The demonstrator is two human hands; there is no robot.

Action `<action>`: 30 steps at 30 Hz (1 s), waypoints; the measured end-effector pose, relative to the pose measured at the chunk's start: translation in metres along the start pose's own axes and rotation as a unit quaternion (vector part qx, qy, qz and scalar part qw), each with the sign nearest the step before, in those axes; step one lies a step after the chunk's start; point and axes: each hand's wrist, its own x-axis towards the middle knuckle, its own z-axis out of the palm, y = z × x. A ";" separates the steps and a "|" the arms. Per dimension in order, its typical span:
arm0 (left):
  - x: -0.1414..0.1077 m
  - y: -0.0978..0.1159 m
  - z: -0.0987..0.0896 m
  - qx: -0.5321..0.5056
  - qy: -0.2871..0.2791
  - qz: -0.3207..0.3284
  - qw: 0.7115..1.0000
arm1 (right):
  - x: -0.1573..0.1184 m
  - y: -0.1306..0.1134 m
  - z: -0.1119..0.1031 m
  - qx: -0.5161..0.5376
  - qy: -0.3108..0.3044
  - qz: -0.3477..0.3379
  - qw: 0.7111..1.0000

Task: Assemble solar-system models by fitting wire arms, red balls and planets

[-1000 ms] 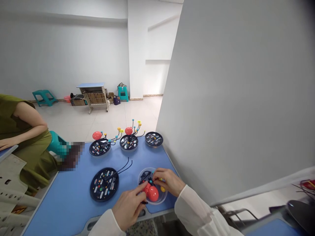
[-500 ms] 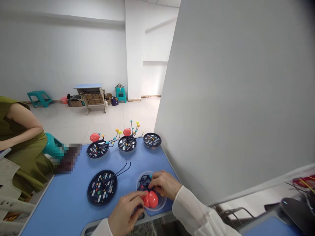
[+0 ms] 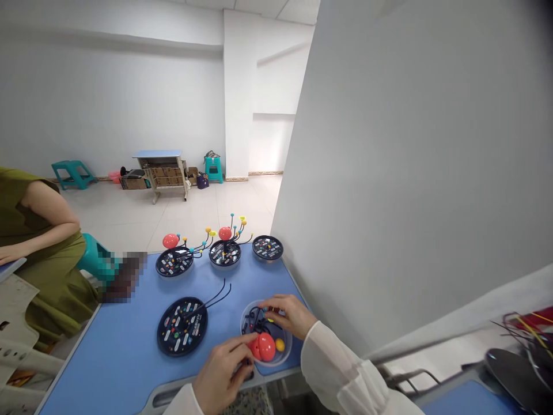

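A clear plastic bowl [image 3: 286, 353] holds black curved rods [image 3: 254, 316], red ball pieces [image 3: 264, 347] and a small orange ball [image 3: 280, 344]. My right hand [image 3: 290, 314] reaches over its far right side, fingers closed among the small parts; what they grip is hidden. At the near left rim is my left hand [image 3: 224, 366], its index finger against the red pieces. Its thumb and other fingers are curled together around a small dark bit that I cannot make out. To the left lies a black printed disc [image 3: 182, 327] with two thin rods rising from it.
Two planet models [image 3: 174, 262] [image 3: 224, 253] with red balls and coloured beads on rods stand at the table's far edge. Beside them is another black disc on a bowl [image 3: 268, 248]. A grey partition [image 3: 389, 173] borders the right. A person [image 3: 47, 230] sits at left.
My right hand has lifted slightly and shifted within the bowl, uncovering the orange ball and more rods. My left hand stays almost in place. The view has shifted a little.
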 end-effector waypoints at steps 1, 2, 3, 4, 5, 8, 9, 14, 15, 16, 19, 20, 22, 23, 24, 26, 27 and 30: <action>-0.001 -0.001 0.001 -0.004 0.008 0.003 1.000 | 0.000 -0.001 -0.002 -0.001 0.007 0.009 1.000; -0.003 -0.002 0.001 -0.007 0.016 0.005 1.000 | 0.001 -0.002 -0.003 -0.007 0.013 0.016 1.000; -0.004 -0.003 0.002 -0.009 0.026 0.005 1.000 | 0.001 -0.004 -0.004 -0.015 0.016 0.019 1.000; -0.006 -0.003 0.002 -0.012 0.038 0.003 0.999 | 0.002 -0.007 -0.004 -0.025 0.018 0.019 0.999; -0.007 -0.004 0.002 -0.014 0.052 -0.001 0.999 | 0.004 -0.010 -0.004 -0.039 0.014 0.017 0.999; -0.010 -0.006 0.001 -0.013 0.083 -0.013 0.996 | 0.009 -0.019 -0.003 -0.104 -0.035 0.000 0.994; -0.010 -0.007 0.001 -0.009 0.084 -0.011 0.996 | 0.011 -0.022 -0.003 -0.133 -0.063 -0.005 0.989; -0.010 -0.011 0.003 0.010 0.075 0.012 0.997 | 0.020 -0.030 0.002 -0.244 -0.178 -0.012 0.953; -0.010 -0.012 0.004 0.011 0.077 0.011 0.997 | 0.022 -0.031 0.002 -0.256 -0.188 -0.012 0.948; -0.010 -0.013 0.004 0.011 0.080 0.009 0.997 | 0.023 -0.031 0.003 -0.267 -0.195 -0.012 0.944; -0.009 -0.016 0.005 0.007 0.084 0.007 0.996 | 0.027 -0.029 0.001 -0.286 -0.212 -0.014 0.934; -0.009 -0.017 0.006 0.007 0.085 0.008 0.996 | 0.028 -0.028 0.000 -0.290 -0.217 -0.015 0.932; -0.009 -0.018 0.006 0.007 0.088 0.009 0.996 | 0.028 -0.025 -0.002 -0.292 -0.221 -0.024 0.930; -0.009 -0.019 0.006 0.008 0.089 0.010 0.996 | 0.028 -0.024 -0.002 -0.292 -0.221 -0.031 0.930; -0.009 -0.019 0.007 0.009 0.090 0.009 0.996 | 0.027 -0.023 -0.002 -0.291 -0.220 -0.038 0.930; -0.009 -0.019 0.008 0.009 0.091 0.009 0.996 | 0.027 -0.022 0.000 -0.290 -0.217 -0.044 0.931; -0.008 -0.019 0.008 0.009 0.092 0.010 0.996 | 0.027 -0.022 0.001 -0.291 -0.218 -0.042 0.931; -0.008 -0.018 0.009 0.011 0.095 0.013 0.995 | 0.029 -0.026 0.007 -0.304 -0.226 -0.034 0.925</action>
